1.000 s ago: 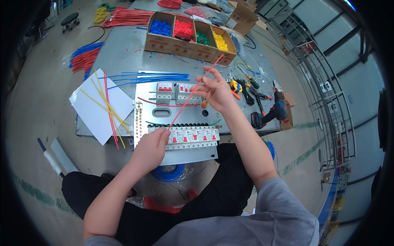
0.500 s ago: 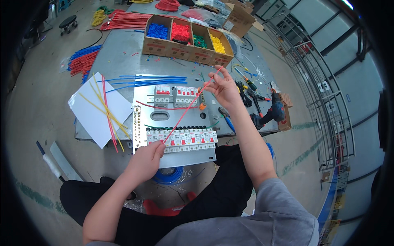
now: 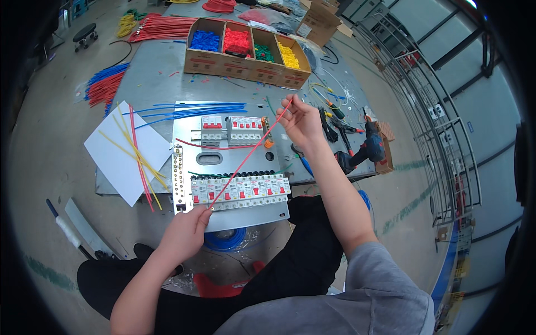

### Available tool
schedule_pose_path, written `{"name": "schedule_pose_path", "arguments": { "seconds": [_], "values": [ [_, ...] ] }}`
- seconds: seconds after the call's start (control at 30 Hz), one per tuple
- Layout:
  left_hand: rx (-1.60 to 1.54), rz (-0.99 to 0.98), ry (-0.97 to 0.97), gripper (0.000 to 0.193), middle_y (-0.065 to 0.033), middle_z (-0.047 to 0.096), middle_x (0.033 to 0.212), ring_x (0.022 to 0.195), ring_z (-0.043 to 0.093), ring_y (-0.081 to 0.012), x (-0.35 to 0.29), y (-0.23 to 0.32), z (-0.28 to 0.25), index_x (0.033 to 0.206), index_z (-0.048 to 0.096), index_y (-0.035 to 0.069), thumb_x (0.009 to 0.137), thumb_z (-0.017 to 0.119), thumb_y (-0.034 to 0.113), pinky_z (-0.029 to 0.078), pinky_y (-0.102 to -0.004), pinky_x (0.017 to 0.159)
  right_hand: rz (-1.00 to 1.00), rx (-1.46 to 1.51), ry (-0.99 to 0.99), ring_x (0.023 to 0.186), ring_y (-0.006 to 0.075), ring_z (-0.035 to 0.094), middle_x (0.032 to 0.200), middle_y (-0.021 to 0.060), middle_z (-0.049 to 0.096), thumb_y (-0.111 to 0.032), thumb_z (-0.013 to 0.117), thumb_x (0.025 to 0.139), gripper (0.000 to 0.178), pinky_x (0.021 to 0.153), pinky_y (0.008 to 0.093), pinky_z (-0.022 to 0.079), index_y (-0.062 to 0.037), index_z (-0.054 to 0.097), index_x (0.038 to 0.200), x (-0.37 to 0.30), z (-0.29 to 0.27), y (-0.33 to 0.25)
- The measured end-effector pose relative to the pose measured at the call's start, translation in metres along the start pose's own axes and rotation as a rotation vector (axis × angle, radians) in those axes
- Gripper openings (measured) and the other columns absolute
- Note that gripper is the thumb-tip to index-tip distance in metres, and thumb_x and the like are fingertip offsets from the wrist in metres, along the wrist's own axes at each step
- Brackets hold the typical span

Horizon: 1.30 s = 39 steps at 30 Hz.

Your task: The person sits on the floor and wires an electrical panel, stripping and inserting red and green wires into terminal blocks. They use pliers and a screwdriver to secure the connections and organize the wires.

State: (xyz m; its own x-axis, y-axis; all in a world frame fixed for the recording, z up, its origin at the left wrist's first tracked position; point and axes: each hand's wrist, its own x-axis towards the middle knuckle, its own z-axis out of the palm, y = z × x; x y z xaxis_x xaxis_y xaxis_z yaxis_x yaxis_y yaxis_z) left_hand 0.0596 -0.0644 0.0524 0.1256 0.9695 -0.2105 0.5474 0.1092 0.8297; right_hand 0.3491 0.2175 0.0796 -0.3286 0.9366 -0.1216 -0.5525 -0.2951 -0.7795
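A red wire (image 3: pixel 243 160) stretches straight and slanting between my two hands, above a metal mounting plate (image 3: pixel 245 220). My left hand (image 3: pixel 184 233) pinches its lower end near the plate's front left corner. At the upper end, my right hand (image 3: pixel 303 121) grips the wire between thumb and fingers. Beneath the wire runs a long row of circuit breakers (image 3: pixel 241 188) with red switches. Two smaller breaker groups sit farther back, a left one (image 3: pixel 211 131) and a right one (image 3: pixel 244 131). A brass terminal strip (image 3: pixel 178 177) lines the plate's left edge.
Blue wires (image 3: pixel 190 111) lie across the plate's back edge. White paper (image 3: pixel 120 162) with yellow and red wires lies left. Behind stands a divided cardboard box (image 3: pixel 240 66) of coloured caps. A cordless drill (image 3: pixel 365 146), pliers (image 3: pixel 302 161) and a screwdriver (image 3: pixel 336 110) lie right.
Both hands still hold the red wire. My left hand has moved slightly down and left, and my right hand has shifted a little left. The whole view has shifted slightly.
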Motion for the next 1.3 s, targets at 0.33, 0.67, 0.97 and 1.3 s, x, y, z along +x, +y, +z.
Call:
{"name": "schedule_pose_path", "arguments": {
  "seconds": [0.33,0.67,0.97,1.3],
  "values": [
    [-0.007,0.023,0.012,0.029,-0.0217,0.065,0.079,0.076,0.064,-0.0434,0.004,0.001,0.0,0.098,0.063,0.002,0.108,0.049,0.025,0.048,-0.0466,0.067,-0.04,-0.059,0.001,0.091,0.0306,0.074,0.102,0.0156,0.07,-0.023,0.059,0.106,0.025,0.079,0.0416,0.064,-0.0004,0.058,0.117,0.002,0.007,-0.005],
    [-0.135,0.075,0.015,0.033,-0.0204,0.063,0.076,0.073,0.063,-0.0409,0.016,-0.001,0.003,0.092,0.06,0.0,0.108,0.049,0.026,0.049,-0.0449,0.067,-0.019,-0.308,-0.171,0.093,0.0289,0.075,0.106,0.0167,0.069,-0.02,0.059,0.106,0.029,0.08,0.0407,0.065,0.0015,0.053,0.125,0.002,0.013,0.002],
    [-0.199,0.069,-0.009,0.033,-0.0153,0.06,0.073,0.069,0.06,-0.0323,0.022,0.002,0.004,0.092,0.059,0.0,0.109,0.048,0.027,0.047,-0.0402,0.068,0.038,-0.32,-0.233,0.087,0.0282,0.076,0.1,0.0177,0.071,-0.027,0.052,0.11,0.028,0.077,0.0396,0.066,-0.0011,0.055,0.121,-0.018,0.032,0.017],
    [-0.181,0.093,-0.046,0.034,-0.0144,0.058,0.071,0.069,0.059,-0.032,0.026,0.009,0.007,0.092,0.058,0.002,0.11,0.046,0.029,0.046,-0.0404,0.067,-0.165,-0.29,-0.203,0.081,0.0259,0.077,0.09,0.0159,0.074,-0.026,0.054,0.109,0.023,0.071,0.0371,0.065,-0.0037,0.055,0.118,-0.007,0.018,0.025]
  ]
}}
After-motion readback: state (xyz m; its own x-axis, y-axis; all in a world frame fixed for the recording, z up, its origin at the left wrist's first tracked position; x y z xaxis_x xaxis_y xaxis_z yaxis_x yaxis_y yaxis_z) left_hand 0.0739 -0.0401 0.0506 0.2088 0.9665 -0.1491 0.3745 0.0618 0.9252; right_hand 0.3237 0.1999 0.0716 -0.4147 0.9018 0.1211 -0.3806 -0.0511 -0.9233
